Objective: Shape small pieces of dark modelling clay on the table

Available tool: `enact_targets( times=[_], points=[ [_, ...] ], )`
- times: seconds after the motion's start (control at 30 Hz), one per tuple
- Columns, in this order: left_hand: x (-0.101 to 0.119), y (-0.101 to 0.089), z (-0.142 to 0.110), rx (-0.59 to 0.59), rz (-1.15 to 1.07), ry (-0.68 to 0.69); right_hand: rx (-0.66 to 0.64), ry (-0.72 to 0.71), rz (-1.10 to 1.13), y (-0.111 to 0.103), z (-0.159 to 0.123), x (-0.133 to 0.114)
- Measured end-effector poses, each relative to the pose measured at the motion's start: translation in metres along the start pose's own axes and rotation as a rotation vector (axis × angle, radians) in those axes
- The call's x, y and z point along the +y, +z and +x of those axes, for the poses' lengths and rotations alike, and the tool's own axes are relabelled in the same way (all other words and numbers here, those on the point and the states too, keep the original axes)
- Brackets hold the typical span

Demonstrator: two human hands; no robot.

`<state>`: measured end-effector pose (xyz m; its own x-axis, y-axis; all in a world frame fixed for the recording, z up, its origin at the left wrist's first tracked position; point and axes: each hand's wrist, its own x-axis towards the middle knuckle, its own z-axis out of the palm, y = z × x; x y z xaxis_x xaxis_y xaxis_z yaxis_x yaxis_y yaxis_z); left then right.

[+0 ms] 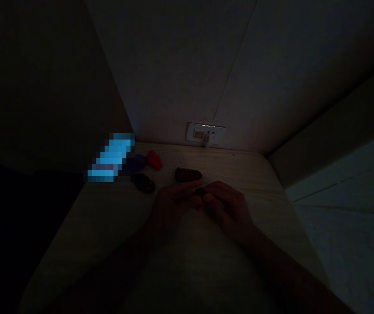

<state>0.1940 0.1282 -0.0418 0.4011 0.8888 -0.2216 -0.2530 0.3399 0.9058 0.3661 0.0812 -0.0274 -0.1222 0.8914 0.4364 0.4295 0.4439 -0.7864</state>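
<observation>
The scene is very dark. My left hand (175,203) and my right hand (228,203) meet over the middle of a wooden tabletop (187,270). A small dark lump (200,192), perhaps modelling clay, is pinched between the fingers of my right hand. My left fingertips close on the same lump from the other side, with the index finger fairly straight. Just beyond my fingers lies a dark brownish, elongated piece (188,175), tapered at its right end. Shadow hides the finer detail of both hands.
Left of the hands lie a red lump (154,160), a blue-purple lump (136,162) and a blackish lump (144,182). A bright blurred-out rectangle (111,157) is at the table's left edge. On the wall behind sits a socket plate (219,133) with a plug (207,140) in it.
</observation>
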Motion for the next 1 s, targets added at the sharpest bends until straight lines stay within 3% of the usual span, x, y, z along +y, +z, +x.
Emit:
enact_targets(
  times=[0.23,0.37,0.53,0.67,0.77,0.9,1.0],
  points=[
    [0.001,0.002,0.000,-0.006,0.121,0.036,-0.049,0.064,0.061,0.002,-0.002,0.000],
    [-0.001,0.000,0.003,0.021,0.139,0.112,0.015,0.100,0.103,0.002,-0.004,0.003],
    [0.000,-0.005,0.003,-0.025,0.219,0.130,0.070,-0.061,0.050,0.003,-0.003,0.006],
    [-0.002,-0.009,0.000,-0.128,0.198,0.094,0.063,-0.075,0.043,0.002,-0.001,0.003],
    [-0.004,-0.009,0.000,-0.154,0.152,0.079,0.091,-0.010,0.057,0.003,-0.002,0.002],
    [-0.003,-0.004,0.000,-0.068,0.055,0.100,0.181,0.145,0.116,0.004,-0.003,0.003],
    [0.000,-0.001,-0.001,-0.023,0.141,0.083,0.194,0.218,0.181,0.005,-0.002,0.006]
  ],
)
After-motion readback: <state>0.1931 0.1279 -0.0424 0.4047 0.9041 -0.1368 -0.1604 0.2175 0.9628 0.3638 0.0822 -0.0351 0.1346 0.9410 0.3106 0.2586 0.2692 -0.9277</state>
